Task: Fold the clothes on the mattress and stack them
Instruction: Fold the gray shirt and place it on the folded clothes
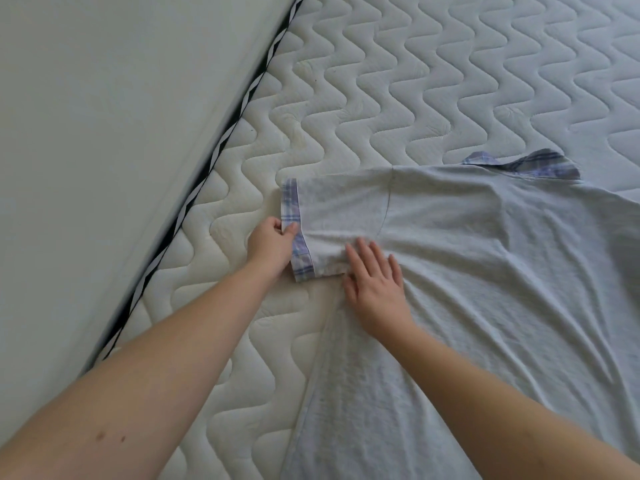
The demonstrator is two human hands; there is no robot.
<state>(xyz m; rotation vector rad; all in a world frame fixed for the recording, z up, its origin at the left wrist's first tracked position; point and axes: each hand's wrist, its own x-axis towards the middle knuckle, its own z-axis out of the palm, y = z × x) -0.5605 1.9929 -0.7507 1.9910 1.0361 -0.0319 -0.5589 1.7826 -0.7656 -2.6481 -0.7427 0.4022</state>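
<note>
A pale blue-grey short-sleeved shirt (485,271) with a plaid collar (530,164) and plaid sleeve cuff (294,230) lies spread flat on the white quilted mattress (381,81). Its sleeve points left. My left hand (272,244) pinches the plaid cuff at the sleeve's end, thumb on top. My right hand (374,282) lies flat with straight fingers on the sleeve near the underarm, pressing the cloth down. The shirt's right side and hem run out of view.
The mattress's left edge, with a black-and-white trim band (214,157), meets a plain pale wall (104,133). Bare quilted mattress stretches beyond the shirt at the top and to the left of the sleeve.
</note>
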